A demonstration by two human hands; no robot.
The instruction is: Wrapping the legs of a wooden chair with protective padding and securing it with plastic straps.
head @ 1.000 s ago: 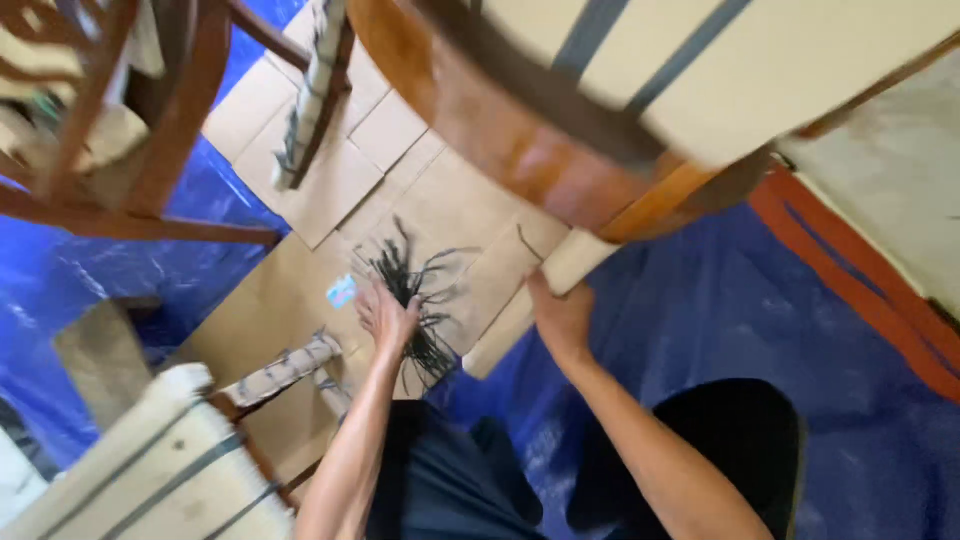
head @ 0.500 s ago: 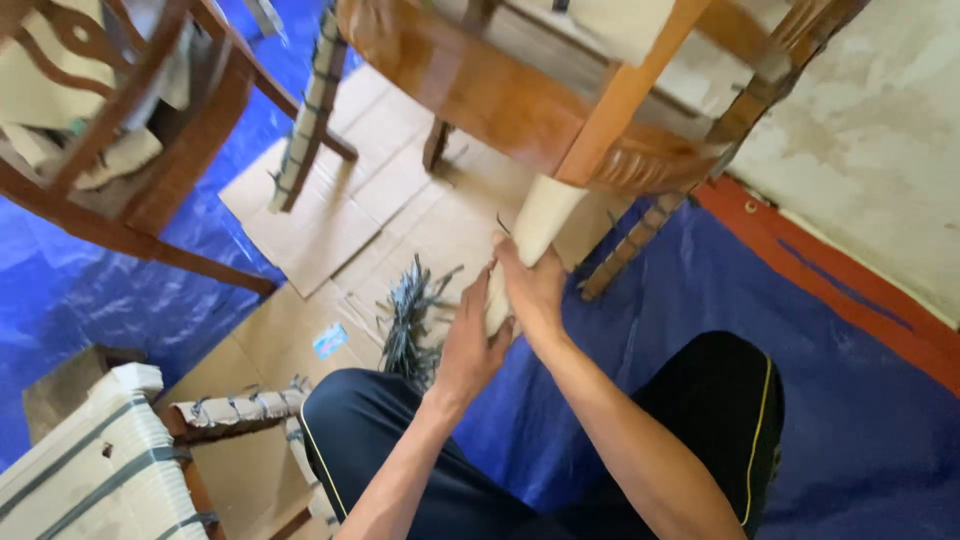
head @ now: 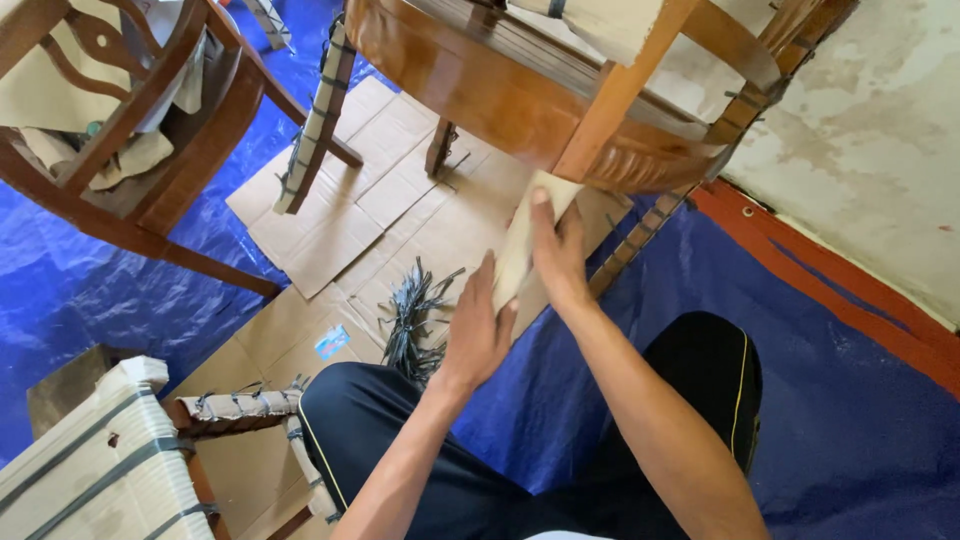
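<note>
I am looking down at what appears to be a furniture packing workshop. A polished wooden chair [head: 520,90] stands over flattened cardboard sheets [head: 350,210] laid on a blue tarpaulin [head: 80,290] that covers the floor. To the left of this chair is another wooden chair [head: 130,130], partly wrapped in paper. Just below the chair lies a bundle of dark plastic ties [head: 410,315]. Further down and left sits a cardboard-wrapped, strapped piece [head: 100,460]. Right of the chair runs a rough plaster wall [head: 880,130].
</note>
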